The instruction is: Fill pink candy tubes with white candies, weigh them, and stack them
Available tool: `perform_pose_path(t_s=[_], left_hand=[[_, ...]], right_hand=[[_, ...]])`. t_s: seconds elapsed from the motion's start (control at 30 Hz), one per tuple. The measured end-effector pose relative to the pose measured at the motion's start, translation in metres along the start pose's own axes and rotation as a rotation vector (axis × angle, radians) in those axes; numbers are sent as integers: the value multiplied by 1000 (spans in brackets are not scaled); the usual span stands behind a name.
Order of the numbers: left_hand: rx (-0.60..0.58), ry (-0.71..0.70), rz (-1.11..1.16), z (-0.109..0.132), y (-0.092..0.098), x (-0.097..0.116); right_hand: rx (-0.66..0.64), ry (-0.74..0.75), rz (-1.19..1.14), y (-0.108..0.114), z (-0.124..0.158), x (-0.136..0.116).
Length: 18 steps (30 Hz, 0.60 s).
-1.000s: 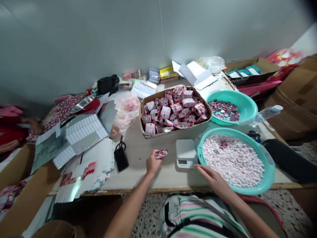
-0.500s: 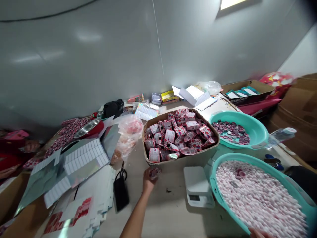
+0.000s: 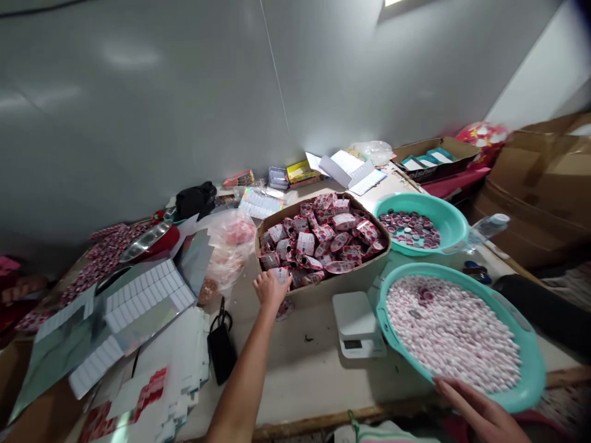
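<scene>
Small red-and-white printed packets (image 3: 305, 243) fill a cardboard box (image 3: 341, 285) on the counter (image 3: 309, 375). The left hand (image 3: 271, 288) curls its fingers over one at the box's near-left corner; whether it grips it, I cannot tell. Another packet (image 3: 285, 309) lies on the counter beside the left wrist. To the right sit a white scale (image 3: 356, 314) and a teal basin (image 3: 530, 381) of small pale pieces (image 3: 452, 332). The right hand (image 3: 480, 411) has extended fingers, narrowly spaced, at its near rim; any hold is unclear. Behind stands another teal basin (image 3: 455, 221) with dark round pieces (image 3: 410, 223).
</scene>
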<state>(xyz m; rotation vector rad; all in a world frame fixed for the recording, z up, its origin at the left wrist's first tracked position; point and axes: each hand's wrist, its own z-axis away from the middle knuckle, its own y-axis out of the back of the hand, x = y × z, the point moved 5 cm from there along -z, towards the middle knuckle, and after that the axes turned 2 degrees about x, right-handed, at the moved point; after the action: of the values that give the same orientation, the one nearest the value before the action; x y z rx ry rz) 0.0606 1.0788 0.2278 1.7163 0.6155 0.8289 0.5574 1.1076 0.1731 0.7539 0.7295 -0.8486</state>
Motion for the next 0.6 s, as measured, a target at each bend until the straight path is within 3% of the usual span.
perform_pose_path(t_s=[0.2, 0.3, 0.43, 0.53, 0.6], left_hand=[[-51, 102, 31, -9, -9, 10], [-26, 149, 132, -7, 7, 10], [39, 213, 362, 14, 46, 7], [14, 251, 699, 51, 70, 11], [-76, 338, 1240, 85, 76, 22]], right_hand=[[9, 17, 53, 9, 21, -14], [43, 36, 79, 16, 27, -15], [106, 102, 103, 28, 30, -23], [122, 158, 123, 36, 24, -27], [123, 198, 155, 39, 13, -28]])
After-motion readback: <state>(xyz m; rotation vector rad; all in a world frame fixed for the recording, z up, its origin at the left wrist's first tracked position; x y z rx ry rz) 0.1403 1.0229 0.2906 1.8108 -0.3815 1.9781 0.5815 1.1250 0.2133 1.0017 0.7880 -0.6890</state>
